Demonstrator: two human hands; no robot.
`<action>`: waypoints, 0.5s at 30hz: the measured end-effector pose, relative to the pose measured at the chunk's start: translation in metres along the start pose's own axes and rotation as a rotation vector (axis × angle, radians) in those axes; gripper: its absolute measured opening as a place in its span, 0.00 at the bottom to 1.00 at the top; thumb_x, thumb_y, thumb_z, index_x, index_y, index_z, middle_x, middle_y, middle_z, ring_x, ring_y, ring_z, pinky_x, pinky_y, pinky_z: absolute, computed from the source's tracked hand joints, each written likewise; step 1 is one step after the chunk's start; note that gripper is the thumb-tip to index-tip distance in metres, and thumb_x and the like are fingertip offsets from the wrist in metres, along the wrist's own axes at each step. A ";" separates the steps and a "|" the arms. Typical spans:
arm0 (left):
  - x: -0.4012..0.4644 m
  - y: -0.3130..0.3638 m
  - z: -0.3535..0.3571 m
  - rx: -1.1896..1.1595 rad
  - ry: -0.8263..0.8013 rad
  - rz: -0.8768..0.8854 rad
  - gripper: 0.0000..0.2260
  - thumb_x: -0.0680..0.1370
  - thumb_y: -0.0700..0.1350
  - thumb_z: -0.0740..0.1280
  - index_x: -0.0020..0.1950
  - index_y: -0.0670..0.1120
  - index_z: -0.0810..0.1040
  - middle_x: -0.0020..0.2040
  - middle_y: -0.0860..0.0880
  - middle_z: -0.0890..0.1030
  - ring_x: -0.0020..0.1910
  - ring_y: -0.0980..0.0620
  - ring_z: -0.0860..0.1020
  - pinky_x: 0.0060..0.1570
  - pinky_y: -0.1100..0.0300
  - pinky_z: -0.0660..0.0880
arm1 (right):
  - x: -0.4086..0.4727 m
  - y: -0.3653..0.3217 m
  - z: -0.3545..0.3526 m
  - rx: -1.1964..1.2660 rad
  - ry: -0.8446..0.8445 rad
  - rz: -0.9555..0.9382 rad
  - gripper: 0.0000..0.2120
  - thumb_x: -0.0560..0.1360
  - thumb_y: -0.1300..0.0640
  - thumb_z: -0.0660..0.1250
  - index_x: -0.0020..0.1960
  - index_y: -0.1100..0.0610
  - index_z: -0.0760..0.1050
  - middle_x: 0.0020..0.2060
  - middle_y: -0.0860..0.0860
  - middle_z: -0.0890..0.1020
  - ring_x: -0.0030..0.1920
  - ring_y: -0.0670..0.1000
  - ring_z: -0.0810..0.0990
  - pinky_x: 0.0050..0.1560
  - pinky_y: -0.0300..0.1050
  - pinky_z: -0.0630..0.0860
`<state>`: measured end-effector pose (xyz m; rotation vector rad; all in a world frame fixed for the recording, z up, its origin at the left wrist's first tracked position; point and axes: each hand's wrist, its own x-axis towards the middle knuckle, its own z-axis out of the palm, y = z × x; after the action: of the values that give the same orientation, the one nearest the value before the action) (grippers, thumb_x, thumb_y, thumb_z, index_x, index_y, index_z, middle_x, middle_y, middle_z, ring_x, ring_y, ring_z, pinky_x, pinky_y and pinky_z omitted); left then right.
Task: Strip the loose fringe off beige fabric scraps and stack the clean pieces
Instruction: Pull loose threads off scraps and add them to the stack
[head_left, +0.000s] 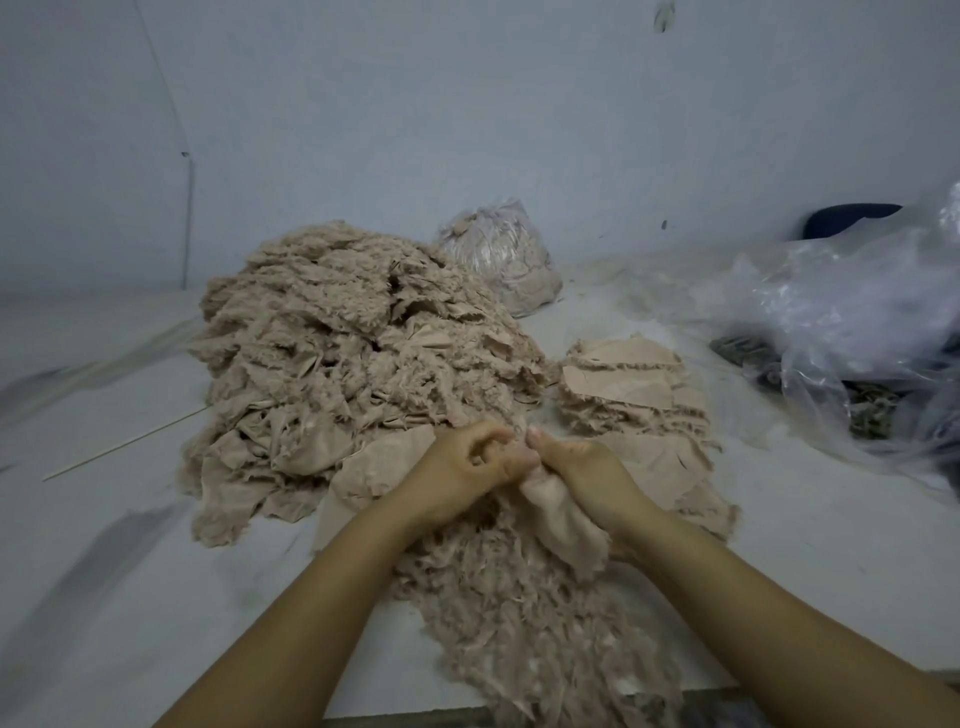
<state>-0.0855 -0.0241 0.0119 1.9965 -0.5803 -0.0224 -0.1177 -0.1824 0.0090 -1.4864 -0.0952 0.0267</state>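
Note:
A beige fabric scrap (563, 525) hangs bunched between my two hands over the table's middle. My right hand (582, 462) grips its upper part, thumb up. My left hand (462, 460) meets it from the left, fingers curled and pinching the scrap's edge. Below my hands lies a heap of stripped fringe (530, 613), running down to the table's front edge. A big mound of frayed scraps (353, 353) rises behind and to the left. A low stack of flatter pieces (631, 389) sits to the right of the mound.
A white table (130, 571) carries everything. At the back stands a clear bag stuffed with fluff (498, 254). Crumpled clear plastic (857, 322) with dark material under it fills the right side. A thin stick (124, 444) lies at the left. A pale wall closes off the back.

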 end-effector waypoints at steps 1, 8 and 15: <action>0.000 0.000 0.002 -0.048 0.013 0.020 0.10 0.76 0.49 0.67 0.45 0.42 0.80 0.36 0.52 0.80 0.35 0.60 0.75 0.38 0.66 0.72 | 0.000 0.000 0.000 -0.008 -0.019 0.009 0.14 0.80 0.56 0.62 0.42 0.62 0.81 0.31 0.49 0.84 0.31 0.43 0.81 0.32 0.31 0.74; 0.007 -0.002 0.001 -0.340 0.420 -0.151 0.15 0.81 0.46 0.59 0.34 0.46 0.71 0.25 0.53 0.69 0.23 0.58 0.65 0.22 0.67 0.63 | 0.001 -0.001 0.000 -0.118 0.001 0.053 0.21 0.78 0.51 0.64 0.48 0.72 0.79 0.36 0.60 0.80 0.32 0.52 0.75 0.28 0.37 0.70; 0.007 0.000 0.015 -0.171 0.162 -0.100 0.14 0.79 0.44 0.64 0.33 0.48 0.75 0.26 0.57 0.74 0.27 0.60 0.71 0.27 0.67 0.67 | 0.008 -0.008 -0.010 -0.078 0.161 -0.043 0.12 0.79 0.58 0.64 0.37 0.60 0.72 0.27 0.51 0.74 0.24 0.43 0.70 0.23 0.33 0.66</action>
<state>-0.0834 -0.0396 0.0057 1.8391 -0.3617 0.0273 -0.1093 -0.1923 0.0163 -1.5579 0.0020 -0.1324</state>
